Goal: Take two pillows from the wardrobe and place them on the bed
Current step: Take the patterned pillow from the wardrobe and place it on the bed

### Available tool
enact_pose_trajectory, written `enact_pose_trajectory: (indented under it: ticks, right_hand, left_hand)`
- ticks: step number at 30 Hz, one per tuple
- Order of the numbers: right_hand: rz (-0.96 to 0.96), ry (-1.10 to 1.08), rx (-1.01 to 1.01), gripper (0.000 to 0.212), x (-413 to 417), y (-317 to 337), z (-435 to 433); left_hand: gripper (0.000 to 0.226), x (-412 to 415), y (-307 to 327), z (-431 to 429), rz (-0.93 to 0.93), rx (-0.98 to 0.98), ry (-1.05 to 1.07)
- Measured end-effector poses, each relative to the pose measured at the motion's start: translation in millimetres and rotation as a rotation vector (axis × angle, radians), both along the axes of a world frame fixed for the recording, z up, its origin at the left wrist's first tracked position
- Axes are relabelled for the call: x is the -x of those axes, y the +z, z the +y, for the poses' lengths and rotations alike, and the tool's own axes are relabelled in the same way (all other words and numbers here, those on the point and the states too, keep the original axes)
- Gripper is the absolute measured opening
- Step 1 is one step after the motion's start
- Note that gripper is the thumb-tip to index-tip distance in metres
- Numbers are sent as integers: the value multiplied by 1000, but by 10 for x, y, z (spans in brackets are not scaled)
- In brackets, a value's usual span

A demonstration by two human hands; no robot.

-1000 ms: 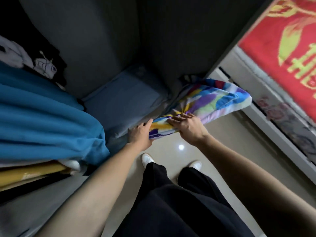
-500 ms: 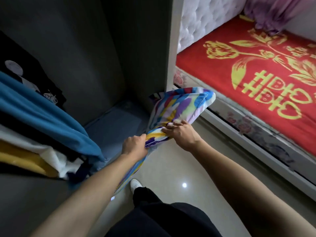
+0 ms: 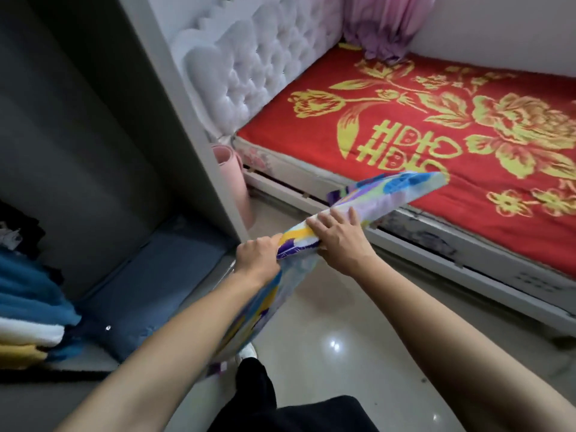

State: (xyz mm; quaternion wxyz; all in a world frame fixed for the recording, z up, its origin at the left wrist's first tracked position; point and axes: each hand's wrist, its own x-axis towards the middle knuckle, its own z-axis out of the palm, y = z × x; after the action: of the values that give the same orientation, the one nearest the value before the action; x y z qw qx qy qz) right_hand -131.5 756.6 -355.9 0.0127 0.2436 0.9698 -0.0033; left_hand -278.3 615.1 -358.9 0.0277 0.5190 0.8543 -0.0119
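A flat pillow [image 3: 386,194] in a bright blue, purple, yellow and green cover hangs in the air between the wardrobe and the bed. My left hand [image 3: 257,260] grips its near edge in a fist. My right hand [image 3: 338,236] lies over the top of it with the fingers spread and the thumb underneath. The pillow's far end points at the bed [image 3: 436,126], which has a red cover with gold flowers. A second pillow [image 3: 149,288], dark blue-grey, lies flat on the wardrobe floor at the left.
The open wardrobe's white side panel [image 3: 187,120] stands between the shelf and the bed. Folded blue, white and yellow fabrics [image 3: 28,310] are stacked at the left. A pink roll [image 3: 232,179] leans by the tufted white headboard [image 3: 249,63]. Glossy tiled floor [image 3: 343,338] runs along the bed frame.
The colourful pillow has come out of the wardrobe and swung right towards the bed, held by both hands. My view has turned from the wardrobe to the bed.
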Motion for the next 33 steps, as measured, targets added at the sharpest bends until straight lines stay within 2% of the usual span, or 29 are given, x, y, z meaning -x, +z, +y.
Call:
enact_pose_trajectory:
  ticks: [3, 7, 11, 16, 21, 25, 27, 30, 33]
  right_hand:
    - [-17, -124, -26, 68, -155, 70, 310]
    - [-46, -187, -13, 83, -149, 133, 790]
    - [13, -280, -6, 60, 133, 210, 1327]
    - [49, -322, -84, 42, 763, 420, 2043]
    - [89, -321, -202, 40, 1398, 663, 2759]
    - [155, -365, -198, 41, 1779, 794, 3319]
    - [160, -375, -207, 42, 1933, 812, 3631]
    - [154, -347, -196, 41, 2177, 744, 4116]
    - [191, -323, -201, 44, 2435, 660, 4708]
  left_hand:
    - [35, -58, 77, 467, 34, -29, -122]
    - [38, 72, 106, 1003, 39, -68, -199]
    - [36, 429, 145, 1654, 2, -124, -207]
    - [33, 1149, 293, 2484, -62, -179, -250]
    - [46, 1934, 486, 3170, -85, -330, -350]
    - [74, 2388, 481, 3599, -20, -470, -389]
    - [86, 2565, 422, 3854, 3, -449, -393]
    - [79, 2846, 341, 4342, -14, -335, -348]
    - [67, 3088, 318, 4936, -16, -344, -298]
